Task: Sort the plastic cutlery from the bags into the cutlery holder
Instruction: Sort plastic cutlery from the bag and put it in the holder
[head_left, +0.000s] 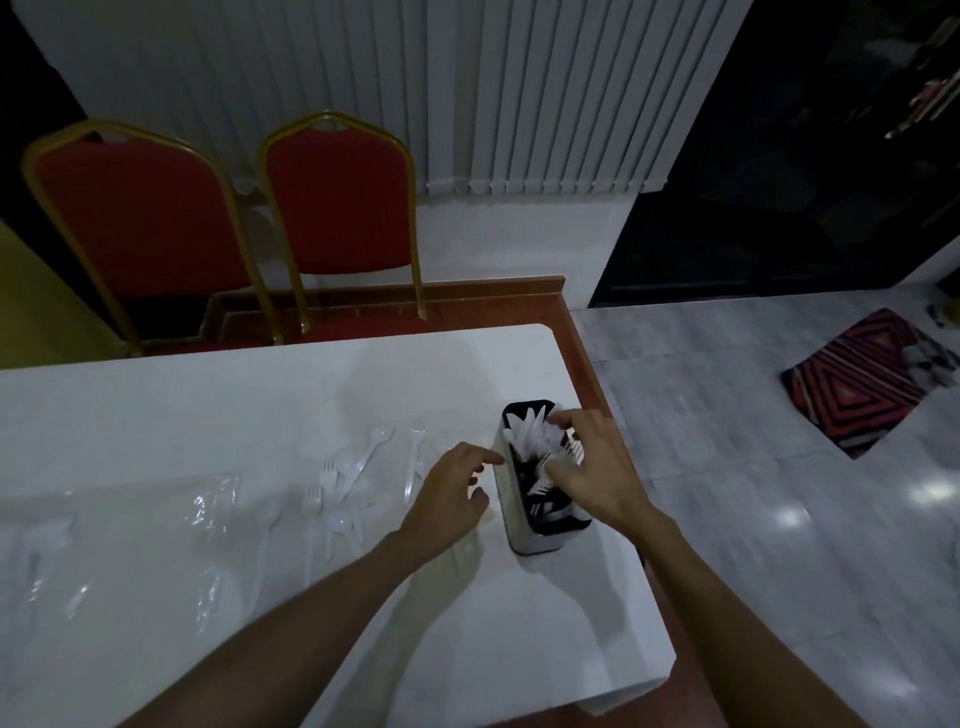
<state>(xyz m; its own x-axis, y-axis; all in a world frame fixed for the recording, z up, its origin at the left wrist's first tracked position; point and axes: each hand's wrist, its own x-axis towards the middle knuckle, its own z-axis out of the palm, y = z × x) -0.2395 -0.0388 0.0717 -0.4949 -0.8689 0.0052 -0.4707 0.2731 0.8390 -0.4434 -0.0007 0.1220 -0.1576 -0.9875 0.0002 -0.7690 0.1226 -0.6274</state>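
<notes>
Cutlery holder (537, 540) stands by the table's (208, 395) right edge.
My right hand (597, 467) curls over the white cutlery (530, 431) inside; I cannot tell if it pinches any. My left hand (449, 493), fingers relaxed, touches the holder's left wall.

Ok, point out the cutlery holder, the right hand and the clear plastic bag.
cutlery holder (537, 543), head view, near end wall.
right hand (597, 467), head view, back of hand.
clear plastic bag (213, 512), head view, shiny crease.
</notes>
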